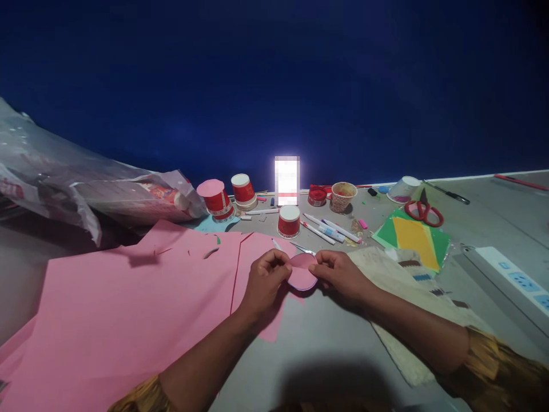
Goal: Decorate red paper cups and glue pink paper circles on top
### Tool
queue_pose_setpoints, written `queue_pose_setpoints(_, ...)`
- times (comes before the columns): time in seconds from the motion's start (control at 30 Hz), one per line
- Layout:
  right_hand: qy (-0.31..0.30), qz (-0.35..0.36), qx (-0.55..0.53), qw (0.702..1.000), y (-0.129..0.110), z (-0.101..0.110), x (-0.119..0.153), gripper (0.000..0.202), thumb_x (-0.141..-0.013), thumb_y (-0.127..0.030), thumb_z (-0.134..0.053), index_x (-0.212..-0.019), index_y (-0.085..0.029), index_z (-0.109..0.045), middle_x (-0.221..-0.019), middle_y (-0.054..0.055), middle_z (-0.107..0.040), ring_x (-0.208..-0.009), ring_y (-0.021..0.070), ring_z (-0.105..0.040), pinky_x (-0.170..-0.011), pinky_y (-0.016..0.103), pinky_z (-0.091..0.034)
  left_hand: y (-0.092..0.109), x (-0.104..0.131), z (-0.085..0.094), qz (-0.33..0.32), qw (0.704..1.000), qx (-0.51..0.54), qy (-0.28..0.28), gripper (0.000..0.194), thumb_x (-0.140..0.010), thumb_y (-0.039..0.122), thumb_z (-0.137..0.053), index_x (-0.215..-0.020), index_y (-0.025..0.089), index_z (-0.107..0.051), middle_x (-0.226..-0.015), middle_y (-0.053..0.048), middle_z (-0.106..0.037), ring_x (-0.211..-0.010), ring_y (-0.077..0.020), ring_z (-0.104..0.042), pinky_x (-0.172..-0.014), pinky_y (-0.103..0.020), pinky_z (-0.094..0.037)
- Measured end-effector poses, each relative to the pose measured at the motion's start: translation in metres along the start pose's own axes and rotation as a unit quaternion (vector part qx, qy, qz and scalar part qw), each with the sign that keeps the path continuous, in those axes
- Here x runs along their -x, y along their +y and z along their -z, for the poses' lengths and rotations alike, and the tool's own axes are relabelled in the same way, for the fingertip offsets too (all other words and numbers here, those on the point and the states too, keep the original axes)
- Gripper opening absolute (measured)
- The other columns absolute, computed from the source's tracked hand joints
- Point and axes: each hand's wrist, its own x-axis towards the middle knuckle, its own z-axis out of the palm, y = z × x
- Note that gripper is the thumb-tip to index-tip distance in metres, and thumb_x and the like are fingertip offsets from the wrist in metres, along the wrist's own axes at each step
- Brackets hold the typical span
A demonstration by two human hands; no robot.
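A pink disc [302, 279] hangs over the grey table [330, 349], between the two hands. Its upper part is darker; that may be a bend or only shadow, too small to tell. The left hand [266, 274] pinches the disc's left edge between thumb and forefinger, the other fingers curled in. The right hand [341, 273] pinches the right edge the same way.

A big pink sheet [141, 292] covers the table left of the disc; a pale cloth [398, 349] lies to its right. Beyond the disc stands a white-topped red cup [289, 223], with pens [319, 233] scattered beyond and right of the disc. Beyond and left are a pink-topped cup [219, 205] and a crumpled plastic bag [94, 183].

Farther right of the disc lie a green sheet [384, 232] and a yellow sheet [416, 243], red-handled scissors [409, 210] at their far edge, then a white power strip [493, 260]. Farthest beyond the disc, a bright, pixelated panel [287, 180] stands against a dark blue backdrop [171, 86] that fills the room's far side.
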Motion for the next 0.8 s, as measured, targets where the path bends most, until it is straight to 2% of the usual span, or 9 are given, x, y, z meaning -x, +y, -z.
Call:
queue_pose_setpoints(0.2, -0.005, -0.016, -0.017, 1.0, -0.0005, -0.0003, -0.0003, 0.036, -0.078, -0.051, -0.076, -0.073, -0.023, -0.054, -0.045, -0.009, -0.048, -0.041, 0.009, -0.036, -0.045, 0.023, -0.027, 0.0015, 0.002, -0.0025, 0.008, 1.0, 0.01, -0.018, 0.017, -0.066, 0.019, -0.081, -0.072, 0.019, -0.065, -0.064, 0.005, -0.054, -0.058, -0.0086, -0.044, -0.056, -0.022, -0.04)
queue_pose_setpoints(0.3, -0.003, 0.032, 0.051, 0.998, -0.0036, -0.0005, 0.0016, 0.032, -0.078, -0.049, -0.074, -0.074, -0.022, -0.057, -0.053, -0.006, -0.051, -0.049, 0.0108, -0.041, -0.049, 0.024, -0.029, -0.0007, 0.0011, -0.0028, 0.003, 0.999, 0.003, -0.032, 0.02, -0.069, 0.024, -0.084, -0.071, 0.018, -0.065, -0.064, 0.004, -0.055, -0.058, -0.0093, -0.045, -0.057, -0.023, -0.039)
queue_pose_setpoints(0.4, 0.0, 0.085, 0.137, 0.987, -0.0059, -0.0005, 0.0044, 0.026, -0.079, -0.045, -0.071, -0.076, -0.021, -0.062, -0.064, -0.003, -0.056, -0.06, 0.0133, -0.047, -0.055, 0.026, -0.033, -0.0016, -0.0011, -0.0012, -0.014, 0.999, -0.046, -0.026, 0.019, -0.07, 0.025, -0.083, -0.069, 0.018, -0.066, -0.065, 0.002, -0.058, -0.06, -0.0105, -0.048, -0.058, -0.023, -0.038)
queue_pose_setpoints(0.57, -0.025, 0.09, 0.177, 0.98, -0.0059, 0.0011, 0.0064, 0.024, -0.082, -0.044, -0.067, -0.081, -0.02, -0.064, -0.069, -0.001, -0.058, -0.063, 0.0145, -0.048, -0.057, 0.026, -0.035, 0.0026, -0.0033, 0.0003, -0.035, 0.991, -0.128, -0.008, 0.017, -0.069, 0.024, -0.08, -0.065, 0.017, -0.066, -0.062, 0.002, -0.058, -0.059, -0.0102, -0.045, -0.057, -0.024, -0.034)
queue_pose_setpoints(0.8, -0.029, 0.104, 0.206, 0.973, -0.0088, 0.0024, 0.0081, 0.023, -0.082, -0.043, -0.065, -0.079, -0.02, -0.064, -0.07, -0.001, -0.059, -0.063, 0.0142, -0.048, -0.057, 0.026, -0.034, 0.0036, -0.0023, 0.0014, -0.024, 0.989, -0.143, -0.026, 0.015, -0.069, 0.027, -0.081, -0.074, 0.017, -0.072, -0.068, -0.001, -0.065, -0.06, -0.0122, -0.051, -0.058, -0.025, -0.037)
